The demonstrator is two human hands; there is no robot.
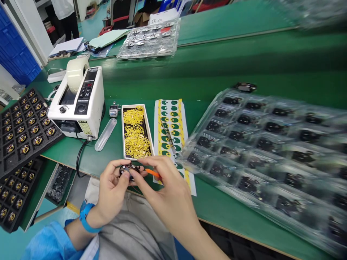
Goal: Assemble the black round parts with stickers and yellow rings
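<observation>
My left hand holds a small round black part between thumb and fingers, just over the near edge of the green table. My right hand grips an orange-handled tool, its tip at the round part. Right behind my hands lies a narrow white box of yellow rings. Beside that box lies a yellow-and-green sticker sheet.
A white tape dispenser stands at the left, with black trays of round parts beside and below it. A clear blister tray of black parts fills the right. Another clear tray and papers lie at the back. A person stands far left.
</observation>
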